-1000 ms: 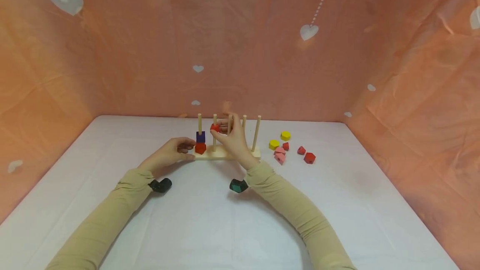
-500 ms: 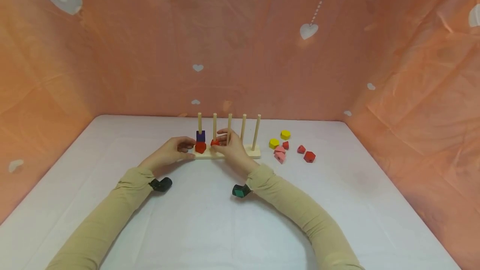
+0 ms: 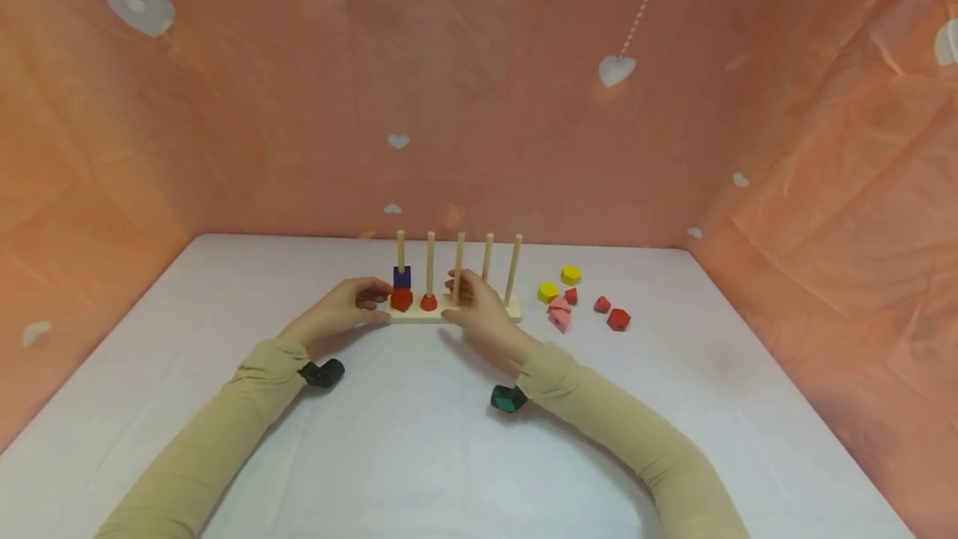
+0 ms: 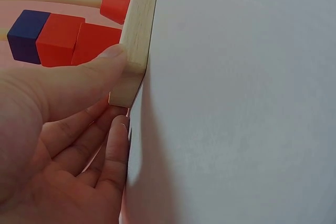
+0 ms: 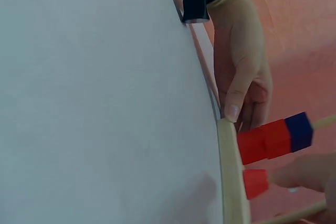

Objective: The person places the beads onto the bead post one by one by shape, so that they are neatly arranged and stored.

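A pale wooden board [image 3: 419, 318] carries several upright pegs. My left hand [image 3: 337, 306] grips the board's left end; the left wrist view shows the thumb on its edge and fingers behind. On the leftmost peg are two red blocks [image 4: 60, 34] under a dark blue cube [image 4: 29, 36]. A small red tapered bead [image 3: 429, 303] sits at the foot of the second peg. My right hand [image 3: 482, 310] is just right of that bead, thumb and fingers apart around the third peg and holding nothing. In the right wrist view a fingertip [image 5: 299, 174] points at the bead.
Right of the board lie two yellow hexagonal blocks [image 3: 570, 274], pink blocks [image 3: 560, 320], small red beads [image 3: 602, 304] and a larger red block [image 3: 619, 320]. Black wrist cameras [image 3: 509, 398] hang under the sleeves. A pink cloth backdrop [image 3: 479, 106] rises behind the white table [image 3: 404, 447].
My right hand brought the red bead down the second peg to the board, let go of it and moved slightly right. My left hand stayed at the board's end.
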Demonstrator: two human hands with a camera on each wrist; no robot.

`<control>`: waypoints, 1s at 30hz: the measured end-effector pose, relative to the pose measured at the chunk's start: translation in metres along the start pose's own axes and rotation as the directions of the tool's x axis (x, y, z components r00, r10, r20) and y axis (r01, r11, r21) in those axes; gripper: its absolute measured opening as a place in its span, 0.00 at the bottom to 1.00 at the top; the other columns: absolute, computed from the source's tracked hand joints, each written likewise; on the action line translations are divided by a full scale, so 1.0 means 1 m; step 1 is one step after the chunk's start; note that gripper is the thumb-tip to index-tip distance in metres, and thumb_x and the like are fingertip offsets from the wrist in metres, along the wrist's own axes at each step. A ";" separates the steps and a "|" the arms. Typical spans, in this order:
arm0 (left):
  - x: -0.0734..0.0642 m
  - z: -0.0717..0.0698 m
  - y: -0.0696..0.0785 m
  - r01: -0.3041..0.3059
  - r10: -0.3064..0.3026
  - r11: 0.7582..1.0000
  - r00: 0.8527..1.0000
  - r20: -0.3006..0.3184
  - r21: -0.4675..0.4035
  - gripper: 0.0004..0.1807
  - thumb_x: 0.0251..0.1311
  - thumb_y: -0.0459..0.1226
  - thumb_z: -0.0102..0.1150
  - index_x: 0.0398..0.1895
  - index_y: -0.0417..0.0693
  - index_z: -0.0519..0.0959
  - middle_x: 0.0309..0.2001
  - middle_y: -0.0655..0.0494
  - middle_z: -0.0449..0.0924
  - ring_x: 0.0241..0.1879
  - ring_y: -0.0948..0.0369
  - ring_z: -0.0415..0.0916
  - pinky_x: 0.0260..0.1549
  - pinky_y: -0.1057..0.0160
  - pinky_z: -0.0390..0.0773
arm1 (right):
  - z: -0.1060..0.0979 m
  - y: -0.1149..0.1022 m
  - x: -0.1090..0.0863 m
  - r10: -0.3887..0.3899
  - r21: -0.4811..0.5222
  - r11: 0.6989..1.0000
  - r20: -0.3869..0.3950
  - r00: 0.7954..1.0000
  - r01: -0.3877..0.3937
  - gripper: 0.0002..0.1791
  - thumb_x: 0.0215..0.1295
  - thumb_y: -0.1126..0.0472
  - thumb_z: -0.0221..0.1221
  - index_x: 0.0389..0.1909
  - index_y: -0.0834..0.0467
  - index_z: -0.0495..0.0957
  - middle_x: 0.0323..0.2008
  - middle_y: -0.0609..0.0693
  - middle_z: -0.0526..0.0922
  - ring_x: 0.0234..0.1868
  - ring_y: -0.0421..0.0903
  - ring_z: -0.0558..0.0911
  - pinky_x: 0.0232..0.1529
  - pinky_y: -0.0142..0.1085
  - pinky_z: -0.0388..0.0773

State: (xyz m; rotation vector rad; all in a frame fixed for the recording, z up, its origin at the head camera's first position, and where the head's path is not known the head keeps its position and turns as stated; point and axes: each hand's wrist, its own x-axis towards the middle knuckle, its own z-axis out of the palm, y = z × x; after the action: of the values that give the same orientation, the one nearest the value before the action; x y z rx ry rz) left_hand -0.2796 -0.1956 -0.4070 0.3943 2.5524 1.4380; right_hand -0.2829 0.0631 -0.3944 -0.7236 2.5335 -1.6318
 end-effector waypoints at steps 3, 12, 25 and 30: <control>-0.001 0.000 0.000 0.010 -0.010 1.000 1.000 0.001 0.000 0.31 0.57 0.36 0.66 0.63 0.38 0.67 0.60 0.40 0.69 0.56 0.46 0.69 0.58 0.50 0.67 | -0.011 -0.002 -0.012 -0.013 -0.022 1.000 0.052 0.999 0.014 0.37 0.54 0.72 0.65 0.65 0.69 0.60 0.60 0.64 0.70 0.62 0.57 0.70 0.61 0.43 0.65; -0.001 0.001 0.003 -0.005 0.005 1.000 1.000 0.025 -0.007 0.35 0.55 0.37 0.68 0.64 0.37 0.66 0.61 0.40 0.68 0.59 0.45 0.66 0.59 0.49 0.65 | -0.060 -0.002 -0.044 -0.130 -0.041 0.989 0.200 0.971 0.141 0.36 0.58 0.72 0.63 0.66 0.68 0.58 0.58 0.68 0.70 0.58 0.61 0.72 0.59 0.48 0.68; 0.009 -0.004 -0.002 -0.083 0.083 0.994 0.997 0.007 0.073 0.34 0.48 0.39 0.74 0.58 0.34 0.73 0.50 0.43 0.76 0.48 0.49 0.71 0.52 0.52 0.69 | -0.139 -0.007 -0.053 -0.067 -0.173 0.981 0.102 0.993 0.084 0.22 0.59 0.70 0.63 0.56 0.67 0.73 0.52 0.63 0.77 0.55 0.63 0.74 0.56 0.53 0.69; 0.007 -0.001 0.004 -0.094 0.092 0.991 0.996 0.016 0.091 0.32 0.49 0.37 0.73 0.57 0.32 0.73 0.44 0.46 0.77 0.43 0.52 0.71 0.45 0.56 0.70 | -0.153 -0.015 -0.053 0.007 -0.196 0.981 0.122 0.993 0.017 0.24 0.60 0.72 0.62 0.57 0.72 0.70 0.55 0.67 0.74 0.58 0.66 0.70 0.59 0.57 0.64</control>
State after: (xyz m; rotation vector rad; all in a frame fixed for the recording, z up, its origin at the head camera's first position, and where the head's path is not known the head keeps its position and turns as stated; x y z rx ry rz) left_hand -0.2857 -0.1928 -0.4033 0.5407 2.6297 1.3478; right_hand -0.2735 0.2100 -0.3244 -0.8185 2.6302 -1.3063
